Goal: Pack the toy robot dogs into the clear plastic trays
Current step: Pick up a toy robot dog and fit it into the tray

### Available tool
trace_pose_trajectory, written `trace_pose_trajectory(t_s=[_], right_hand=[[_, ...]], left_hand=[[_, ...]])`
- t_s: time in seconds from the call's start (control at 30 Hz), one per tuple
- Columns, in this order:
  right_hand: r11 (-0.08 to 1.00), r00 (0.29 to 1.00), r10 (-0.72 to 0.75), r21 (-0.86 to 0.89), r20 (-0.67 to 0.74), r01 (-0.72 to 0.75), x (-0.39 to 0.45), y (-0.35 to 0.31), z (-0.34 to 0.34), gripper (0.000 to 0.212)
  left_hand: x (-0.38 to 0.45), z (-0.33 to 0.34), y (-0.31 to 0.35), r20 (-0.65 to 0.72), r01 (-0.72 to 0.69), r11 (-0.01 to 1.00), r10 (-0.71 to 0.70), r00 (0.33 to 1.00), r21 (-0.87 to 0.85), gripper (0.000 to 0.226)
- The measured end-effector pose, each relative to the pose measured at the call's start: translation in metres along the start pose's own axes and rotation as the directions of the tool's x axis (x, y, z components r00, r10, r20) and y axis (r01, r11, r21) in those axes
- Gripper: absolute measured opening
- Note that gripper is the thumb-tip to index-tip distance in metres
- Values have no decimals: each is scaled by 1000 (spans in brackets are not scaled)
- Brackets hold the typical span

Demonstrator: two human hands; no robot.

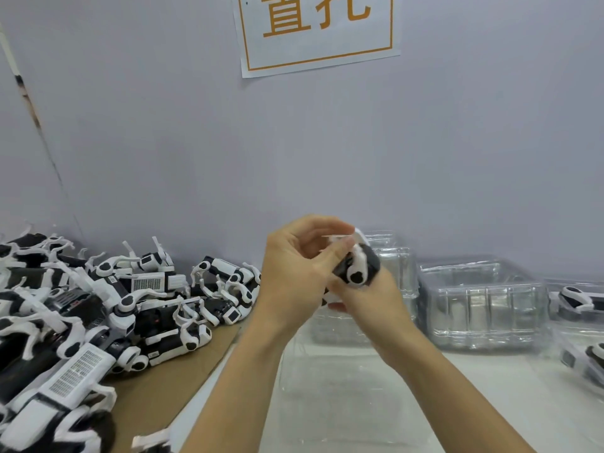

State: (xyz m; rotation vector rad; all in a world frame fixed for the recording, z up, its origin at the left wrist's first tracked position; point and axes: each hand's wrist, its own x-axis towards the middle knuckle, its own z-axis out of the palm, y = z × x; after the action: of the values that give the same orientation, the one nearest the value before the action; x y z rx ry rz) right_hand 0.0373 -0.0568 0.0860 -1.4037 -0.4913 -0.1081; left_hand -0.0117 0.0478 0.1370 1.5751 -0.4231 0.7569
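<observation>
Pale grey wall fills the background, with a paper sign (315,31) bearing orange characters taped high at the centre. Below it runs a white desk (343,403), and on its left side lies a sheet of cardboard (170,380) heaped with a pile of toy robot dogs (98,308), black and white, legs tangled in every direction.

Both hands are raised over the middle of the desk and share one toy dog (354,268). The left hand (294,273) curls its fingers round the upper part of it; the right hand (372,299) grips it from below and behind. Their exact finger placement on the far side is hidden.

Clear plastic trays (480,302) stand stacked to the right of the hands, near the wall, and a further tray seems to lie on the desk just below the hands, though it is too transparent to be sure. At the far right edge, packed dogs (577,299) already sit in trays.

By this showing the job is early: a few dogs are packed, one is in hand and not yet seated, and the large pile remains.
</observation>
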Motion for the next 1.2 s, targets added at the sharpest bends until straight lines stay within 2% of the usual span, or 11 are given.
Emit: trace_pose_trajectory(t_s=[0.07, 0.13, 0.27, 0.4, 0.47, 0.57, 0.67, 0.8, 0.97, 1.03, 1.2], right_hand=[[990, 997, 51, 136, -59, -43, 4, -1, -10, 28], [971, 993, 79, 234, -91, -56, 7, -3, -20, 28], [936, 993, 80, 350, -81, -47, 8, -6, -30, 28], [912, 999, 34, 411, -24, -21, 6, -6, -30, 29], [907, 1000, 1, 421, 16, -7, 4, -4, -28, 26], [941, 995, -69, 335, 73, 41, 3, 0, -26, 24], [976, 987, -59, 214, 152, 25, 3, 3, -27, 52], [987, 961, -13, 160, 276, -33, 4, 4, -35, 63], [980, 846, 82, 110, 527, -164, 7, -4, -65, 86], [983, 875, 94, 95, 474, -157, 7, -8, -68, 79], [962, 950, -24, -250, 311, 106, 3, -19, -44, 58]], left_hand=[[1, -5, -3, 2, 21, 999, -21, 1000, 34, 11], [3, -10, -8, -103, 54, 994, -44, 994, 94, 7], [5, -12, -17, -302, 332, 927, -271, 914, 174, 5], [3, -13, -20, -123, 643, 764, -644, 755, -56, 28], [1, -15, -19, 52, 700, 686, -706, 707, -197, 44], [0, -16, -19, 152, 683, 684, -669, 727, -256, 48], [2, -12, -24, -1, 578, 732, -620, 785, -360, 39], [5, -24, -28, -133, 418, 795, -518, 845, -440, 33], [6, -37, -27, -238, 319, 862, -431, 871, -393, 37], [6, -38, -29, -226, 301, 894, -385, 895, -331, 42], [0, -30, -27, -77, 200, 976, -207, 975, -86, 57]])
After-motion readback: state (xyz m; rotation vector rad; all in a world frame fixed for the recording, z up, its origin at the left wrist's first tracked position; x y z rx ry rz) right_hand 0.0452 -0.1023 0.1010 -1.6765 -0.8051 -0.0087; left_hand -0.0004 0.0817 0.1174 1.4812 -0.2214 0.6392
